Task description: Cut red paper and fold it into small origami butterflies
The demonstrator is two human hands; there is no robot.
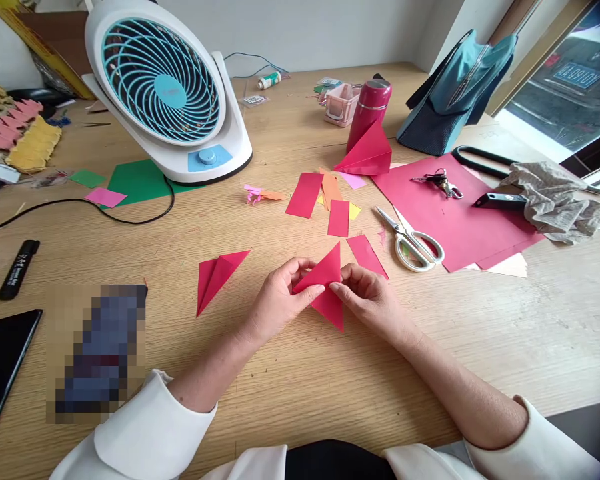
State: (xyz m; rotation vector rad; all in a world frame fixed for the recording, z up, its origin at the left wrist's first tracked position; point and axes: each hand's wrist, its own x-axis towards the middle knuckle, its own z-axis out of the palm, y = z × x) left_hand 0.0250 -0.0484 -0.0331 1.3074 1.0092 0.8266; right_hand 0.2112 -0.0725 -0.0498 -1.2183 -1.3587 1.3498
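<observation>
A folded piece of red paper [329, 275] is held just above the table between my two hands. My left hand [287, 288] pinches its left side, thumb on top and fingers behind. At its right edge my right hand [367, 293] grips it the same way, thumb tip near the middle. The paper has one point upward and another downward. To the left lies a second folded red paper [219, 277], triangular with layered flaps. Beyond my hands are red paper strips [304, 195], and scissors [411, 243] with white handles lie to the right.
A white fan [170, 93] stands at the back left, a red bottle [371, 107] and blue bag [453, 93] at the back right. Red sheets [445, 220] carry keys [440, 181]. A black marker [19, 270], a phone [5, 367] and a pixelated object [100, 353] lie left.
</observation>
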